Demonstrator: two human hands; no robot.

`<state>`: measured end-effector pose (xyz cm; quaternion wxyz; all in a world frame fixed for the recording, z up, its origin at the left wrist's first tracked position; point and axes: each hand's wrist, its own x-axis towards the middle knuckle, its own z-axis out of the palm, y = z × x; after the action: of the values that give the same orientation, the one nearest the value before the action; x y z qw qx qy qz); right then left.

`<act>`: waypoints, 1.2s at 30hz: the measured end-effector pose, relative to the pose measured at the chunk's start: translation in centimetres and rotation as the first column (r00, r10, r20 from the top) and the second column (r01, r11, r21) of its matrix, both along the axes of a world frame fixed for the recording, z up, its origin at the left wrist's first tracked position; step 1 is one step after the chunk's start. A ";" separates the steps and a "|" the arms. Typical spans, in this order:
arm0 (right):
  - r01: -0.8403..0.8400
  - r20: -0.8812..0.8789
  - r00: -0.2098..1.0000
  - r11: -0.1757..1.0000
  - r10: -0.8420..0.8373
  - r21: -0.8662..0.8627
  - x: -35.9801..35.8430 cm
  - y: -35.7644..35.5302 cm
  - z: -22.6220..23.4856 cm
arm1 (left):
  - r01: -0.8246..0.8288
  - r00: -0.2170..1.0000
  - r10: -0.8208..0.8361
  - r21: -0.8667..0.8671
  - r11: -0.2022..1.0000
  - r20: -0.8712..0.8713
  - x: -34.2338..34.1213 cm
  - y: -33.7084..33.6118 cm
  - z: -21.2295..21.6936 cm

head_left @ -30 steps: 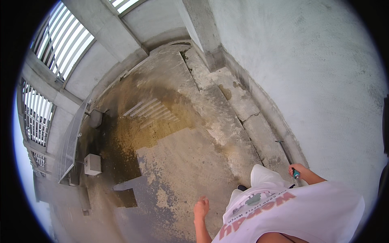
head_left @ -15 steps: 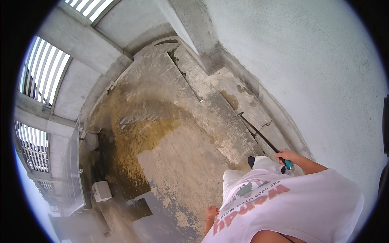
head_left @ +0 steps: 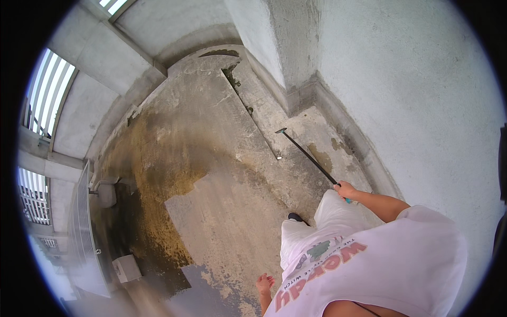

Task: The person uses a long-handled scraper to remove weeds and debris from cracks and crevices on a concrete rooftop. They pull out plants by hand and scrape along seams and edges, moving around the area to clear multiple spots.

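Note:
My right hand is closed around the upper end of a long black pole tool, with a bit of teal at the grip. Its small, flat, dark T-shaped head is at the concrete floor beside a narrow groove; whether it touches the floor I cannot tell. Low at my side hangs my left hand, its fingers loosely apart and nothing in them. A small white piece lies at the near end of the groove.
A pale wall runs along my right, with a pillar jutting out ahead. Dark wet patches stain the floor to the left. There stand a white box and a tilted panel. Barred openings line the left wall.
I have moved forward; the pillar and groove appear nearer. The pole tool's head has gone from farther right along the ledge to beside the groove's near end. My left hand's fingers show more.

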<state>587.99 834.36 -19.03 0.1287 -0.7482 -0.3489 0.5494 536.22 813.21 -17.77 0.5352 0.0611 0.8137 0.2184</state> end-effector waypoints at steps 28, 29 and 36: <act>-0.043 0.217 0.974 0.992 0.068 -0.117 -0.8 33.3 -28.0 | 0.124 0.988 -0.084 -0.335 0.934 0.130 12.3 40.2 0.7; -0.048 0.239 0.967 0.987 0.084 -0.152 -0.7 33.7 -28.5 | 0.131 0.986 -0.087 -0.329 0.935 0.145 12.0 40.8 0.5; -0.021 0.180 0.983 0.998 0.031 -0.056 -1.7 32.4 -29.3 | 0.200 0.960 -0.148 -0.210 0.957 0.240 8.4 42.8 -2.5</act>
<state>586.29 866.80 -48.31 0.0692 -0.7936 -0.3541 0.4899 544.67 855.99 -20.30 0.6431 0.0453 0.7604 0.0791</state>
